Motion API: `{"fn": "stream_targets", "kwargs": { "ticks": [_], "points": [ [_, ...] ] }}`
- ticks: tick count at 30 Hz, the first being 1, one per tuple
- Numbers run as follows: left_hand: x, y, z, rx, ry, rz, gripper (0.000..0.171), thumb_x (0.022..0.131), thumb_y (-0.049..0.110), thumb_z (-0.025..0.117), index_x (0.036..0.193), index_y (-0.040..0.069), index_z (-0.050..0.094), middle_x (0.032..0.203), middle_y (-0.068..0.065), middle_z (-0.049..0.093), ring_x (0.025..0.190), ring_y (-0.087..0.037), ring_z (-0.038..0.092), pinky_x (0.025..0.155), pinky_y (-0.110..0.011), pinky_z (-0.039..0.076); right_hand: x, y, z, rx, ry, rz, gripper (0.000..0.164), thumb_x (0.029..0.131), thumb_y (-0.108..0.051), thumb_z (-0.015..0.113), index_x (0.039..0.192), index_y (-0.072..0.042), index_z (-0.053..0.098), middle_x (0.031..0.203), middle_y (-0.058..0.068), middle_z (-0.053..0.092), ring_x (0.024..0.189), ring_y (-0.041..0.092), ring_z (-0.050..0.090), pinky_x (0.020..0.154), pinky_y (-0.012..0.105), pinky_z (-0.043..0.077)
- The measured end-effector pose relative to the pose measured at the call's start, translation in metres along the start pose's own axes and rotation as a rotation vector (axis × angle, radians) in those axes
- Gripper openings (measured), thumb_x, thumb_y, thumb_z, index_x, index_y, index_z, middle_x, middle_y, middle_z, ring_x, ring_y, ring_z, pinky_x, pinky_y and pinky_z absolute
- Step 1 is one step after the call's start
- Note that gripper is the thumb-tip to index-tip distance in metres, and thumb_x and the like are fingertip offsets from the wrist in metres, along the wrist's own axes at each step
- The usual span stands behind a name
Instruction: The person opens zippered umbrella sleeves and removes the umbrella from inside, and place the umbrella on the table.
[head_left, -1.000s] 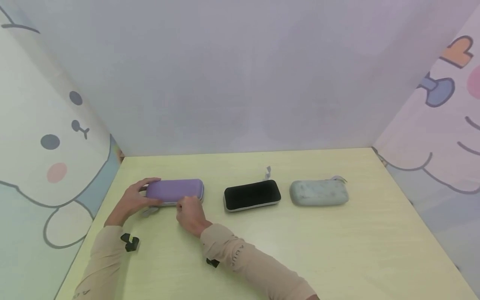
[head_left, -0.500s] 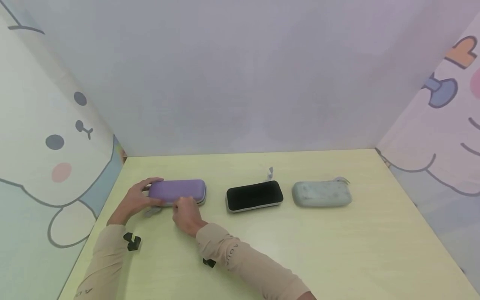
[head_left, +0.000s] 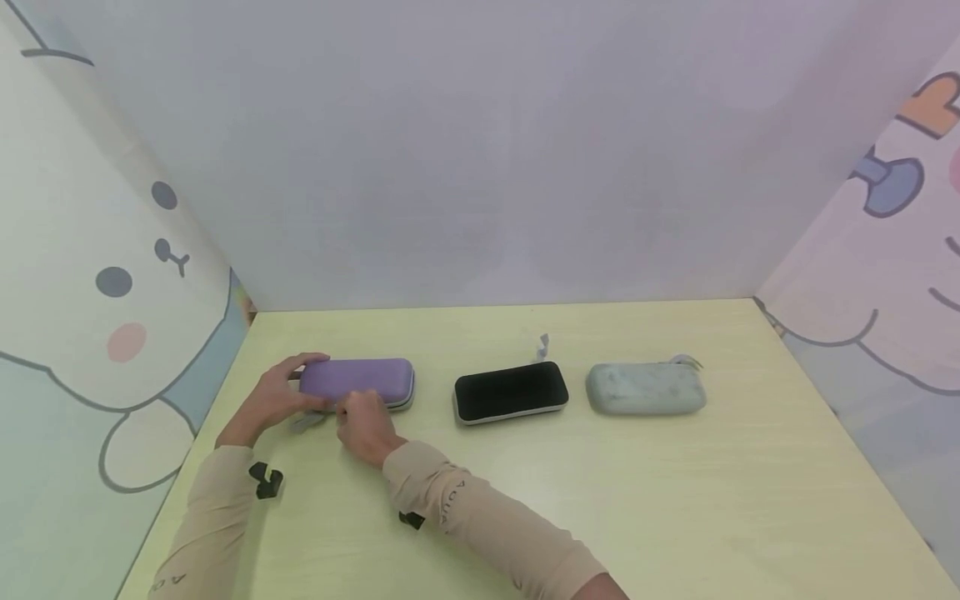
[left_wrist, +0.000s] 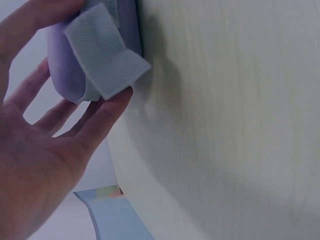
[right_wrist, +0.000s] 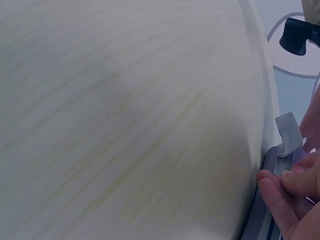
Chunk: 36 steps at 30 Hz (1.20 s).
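Note:
A purple hard-shell zip case (head_left: pixel 358 377) lies at the left of the table. My left hand (head_left: pixel 272 398) holds its left end, thumb on the near side and fingers on the far side. In the left wrist view a ribbed grey strap (left_wrist: pixel 102 52) hangs from that end, by the thumb. Along the near edge my right hand (head_left: pixel 365 427) is curled. In the right wrist view its thumb and finger (right_wrist: pixel 274 200) pinch at the zipper seam, close to the strap; the small zipper pull itself is hidden between them. Dark zipper teeth (right_wrist: pixel 270 229) show behind the fingers.
A black-topped case (head_left: pixel 512 393) with a pale base and strap lies mid-table. To its right is a grey-green marbled case (head_left: pixel 647 388) with a strap. The pale yellow table (head_left: pixel 637 500) meets a plain back wall (head_left: pixel 480 167) and cartoon-printed side panels (head_left: pixel 75 208).
My right hand has slid left along the near edge of the purple case, toward my left hand. The left hand keeps its hold. The whole view has shifted slightly.

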<state>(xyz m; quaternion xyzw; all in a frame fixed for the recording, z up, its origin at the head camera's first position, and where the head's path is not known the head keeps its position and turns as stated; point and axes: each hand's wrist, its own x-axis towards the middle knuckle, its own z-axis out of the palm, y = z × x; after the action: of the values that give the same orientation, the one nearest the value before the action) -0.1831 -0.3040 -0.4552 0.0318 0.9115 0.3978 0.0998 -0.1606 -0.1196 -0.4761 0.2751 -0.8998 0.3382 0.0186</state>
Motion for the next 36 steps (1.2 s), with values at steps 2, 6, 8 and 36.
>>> {"fn": "stream_targets", "kwargs": {
  "ticks": [2, 6, 8, 36],
  "points": [
    [0.000, 0.002, 0.000, 0.017, 0.001, 0.008, 0.075, 0.073, 0.028, 0.081, 0.137, 0.012, 0.046, 0.145, -0.024, 0.032, 0.123, -0.050, 0.038, 0.090, -0.060, 0.040, 0.000, 0.000, 0.000, -0.004, 0.009, -0.001, 0.032, 0.076, 0.005, 0.066, 0.052, -0.014, 0.055, 0.050, -0.011, 0.039, 0.048, 0.001, 0.030, 0.052, 0.013, 0.029],
    [-0.001, 0.004, 0.001, 0.064, 0.003, 0.041, 0.076, 0.074, 0.028, 0.080, 0.139, 0.009, 0.044, 0.143, -0.025, 0.033, 0.123, -0.050, 0.037, 0.091, -0.061, 0.039, 0.000, 0.001, -0.001, 0.013, 0.010, 0.001, 0.028, 0.076, 0.006, 0.067, 0.055, -0.013, 0.062, 0.051, -0.011, 0.044, 0.049, 0.000, 0.032, 0.052, 0.012, 0.031],
    [-0.002, 0.004, 0.002, 0.087, 0.012, 0.063, 0.078, 0.074, 0.028, 0.080, 0.140, 0.008, 0.043, 0.142, -0.025, 0.034, 0.122, -0.049, 0.038, 0.091, -0.061, 0.038, 0.000, 0.001, -0.002, 0.026, 0.008, 0.010, 0.022, 0.076, 0.005, 0.068, 0.062, -0.012, 0.069, 0.055, -0.011, 0.052, 0.051, -0.003, 0.037, 0.053, 0.010, 0.033],
    [-0.021, 0.023, 0.012, 0.233, 0.213, 0.259, 0.077, 0.059, -0.003, 0.086, 0.126, 0.002, 0.049, 0.125, -0.028, 0.031, 0.115, -0.052, 0.037, 0.092, -0.068, 0.031, 0.003, 0.036, -0.098, 0.178, 0.131, 0.081, 0.011, 0.083, -0.006, 0.064, 0.089, -0.006, 0.072, 0.085, 0.000, 0.069, 0.076, 0.010, 0.061, 0.065, 0.018, 0.047]
  ]
}}
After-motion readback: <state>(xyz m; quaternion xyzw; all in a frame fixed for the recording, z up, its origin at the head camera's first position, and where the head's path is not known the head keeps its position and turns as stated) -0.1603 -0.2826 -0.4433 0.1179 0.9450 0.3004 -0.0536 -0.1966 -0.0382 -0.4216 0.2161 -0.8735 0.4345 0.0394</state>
